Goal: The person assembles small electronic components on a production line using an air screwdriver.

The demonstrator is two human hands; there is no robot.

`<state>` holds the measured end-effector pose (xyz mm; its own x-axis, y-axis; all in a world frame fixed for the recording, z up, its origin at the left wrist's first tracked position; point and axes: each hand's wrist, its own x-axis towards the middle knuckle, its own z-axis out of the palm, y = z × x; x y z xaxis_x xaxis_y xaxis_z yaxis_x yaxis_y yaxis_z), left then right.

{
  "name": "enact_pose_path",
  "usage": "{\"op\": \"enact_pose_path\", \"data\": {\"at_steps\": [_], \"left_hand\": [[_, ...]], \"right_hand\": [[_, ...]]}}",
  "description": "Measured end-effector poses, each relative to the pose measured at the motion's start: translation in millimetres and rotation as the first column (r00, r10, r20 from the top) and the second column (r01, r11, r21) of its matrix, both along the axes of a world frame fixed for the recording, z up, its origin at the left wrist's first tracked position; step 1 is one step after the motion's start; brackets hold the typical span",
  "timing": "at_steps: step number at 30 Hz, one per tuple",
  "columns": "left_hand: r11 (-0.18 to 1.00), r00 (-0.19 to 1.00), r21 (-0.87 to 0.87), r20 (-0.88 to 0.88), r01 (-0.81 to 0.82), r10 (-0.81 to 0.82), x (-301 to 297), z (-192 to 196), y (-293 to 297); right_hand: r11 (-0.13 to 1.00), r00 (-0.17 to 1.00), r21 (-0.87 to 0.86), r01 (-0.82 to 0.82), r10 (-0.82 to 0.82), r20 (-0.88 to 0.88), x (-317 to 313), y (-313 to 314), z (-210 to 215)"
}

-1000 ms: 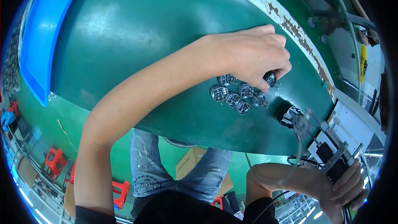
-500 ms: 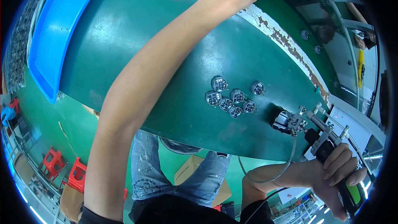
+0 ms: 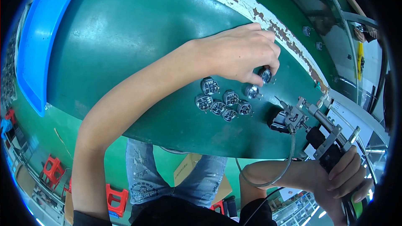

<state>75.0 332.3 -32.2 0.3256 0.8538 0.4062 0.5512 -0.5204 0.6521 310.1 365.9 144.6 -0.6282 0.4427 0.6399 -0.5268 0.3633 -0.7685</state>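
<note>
My left hand (image 3: 247, 54) reaches across the green table, its thumb and fingers closed around a small round metal part with a circuit board (image 3: 265, 75). Just beneath it lies a similar loose round part (image 3: 252, 91). Several more round circuit-board parts (image 3: 230, 98) sit in a cluster to the left, boards facing up. At the right, my right hand (image 3: 343, 178) grips a dispensing gun-like tool (image 3: 326, 146) with a black and green handle, a metal valve block, a thin nozzle and a clear hose (image 3: 292, 155). A black and silver block (image 3: 278, 120) rests beside the valve.
A blue tray (image 3: 31, 62) lies at the table's left end. Beyond the chipped white edge (image 3: 234, 0), a lower green strip carries a few round parts (image 3: 307, 30). Another person's hands (image 3: 364, 33) show at far right. Red stools (image 3: 117, 199) stand on the floor.
My left hand has come back from beyond the far white edge and now holds a round part above the table near the cluster. My right hand still grips the tool at the right.
</note>
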Motion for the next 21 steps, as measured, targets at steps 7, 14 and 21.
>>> {"op": "enact_pose_path", "data": {"at_steps": [7, 14, 21], "left_hand": [[0.993, 0.996, -0.093, 0.064, 0.073, -0.067, 2, 1, -7], [0.992, 0.995, -0.104, 0.072, 0.075, -0.068, 4, 4, -1], [0.991, 0.997, -0.117, 0.055, 0.062, -0.056, 2, -1, -8]], "right_hand": [[0.999, 0.995, -0.006, -0.043, 0.043, 0.094, -17, 5, -11], [0.993, 0.966, 0.077, -0.094, 0.072, 0.246, -15, 12, -3], [0.989, 0.959, 0.077, -0.129, 0.105, 0.263, -13, 13, -12]]}}
